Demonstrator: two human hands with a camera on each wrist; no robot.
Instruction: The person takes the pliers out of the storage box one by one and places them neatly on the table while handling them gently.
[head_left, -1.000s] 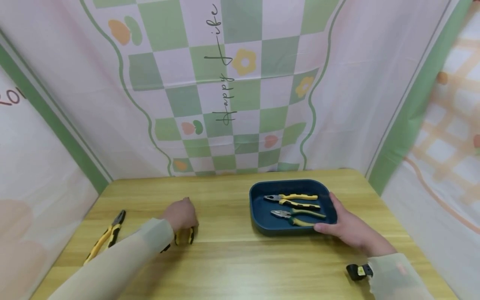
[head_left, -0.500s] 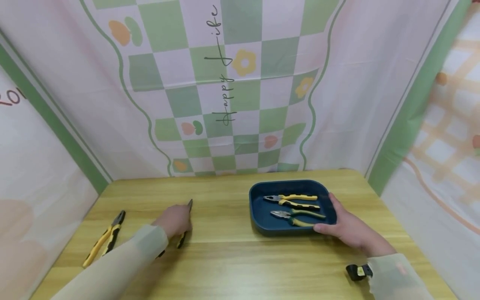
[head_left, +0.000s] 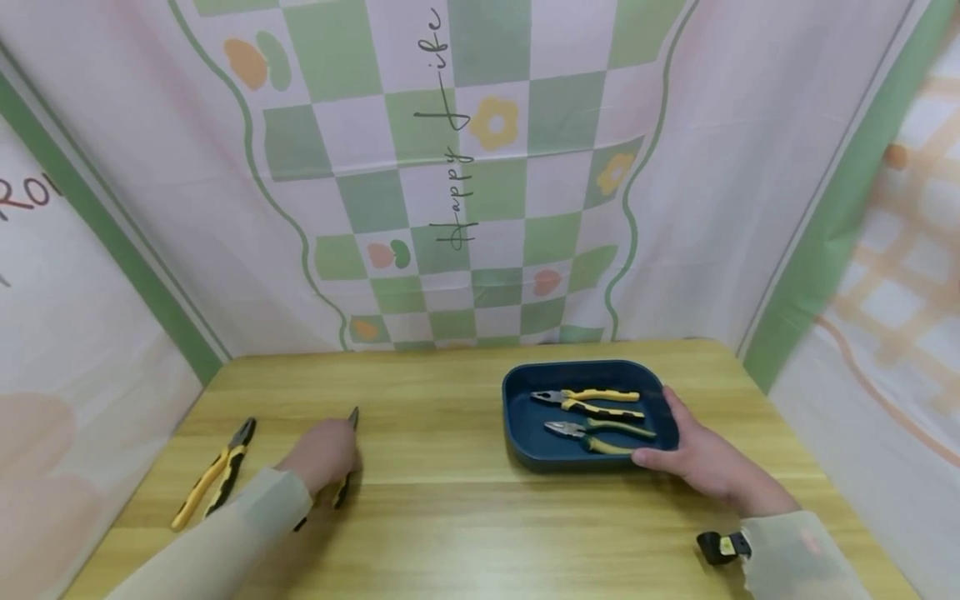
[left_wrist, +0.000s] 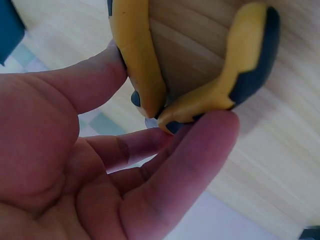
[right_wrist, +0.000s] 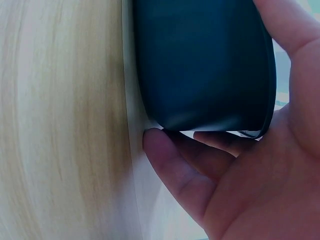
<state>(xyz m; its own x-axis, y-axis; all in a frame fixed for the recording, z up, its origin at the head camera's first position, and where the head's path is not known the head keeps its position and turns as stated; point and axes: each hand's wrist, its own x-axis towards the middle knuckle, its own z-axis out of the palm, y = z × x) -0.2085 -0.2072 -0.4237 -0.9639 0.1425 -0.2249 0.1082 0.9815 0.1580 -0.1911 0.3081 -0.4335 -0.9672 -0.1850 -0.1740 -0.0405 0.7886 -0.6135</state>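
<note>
My left hand holds a pair of yellow-and-black pliers in a pinch, thumb on one handle and fingers on the other, nose toward 12 o'clock over the surface. I can't tell whether they touch the wood. I'd expect them to be dense, stiff and hard to damage — the moulded sleeves should resist slipping, but the spread handles may swing at the pivot. The best hold is across both handles, near the joint.

At 3 o'clock from them sits the dark blue tray, probably light and firm; my right hand grips its 4 o'clock end. Inside lie yellow-and-black combination pliers toward 12 and green-handled combination pliers toward 5 — both noses at 9. Another yellow-and-black pair lies loose at 9 o'clock from my left hand.
</note>
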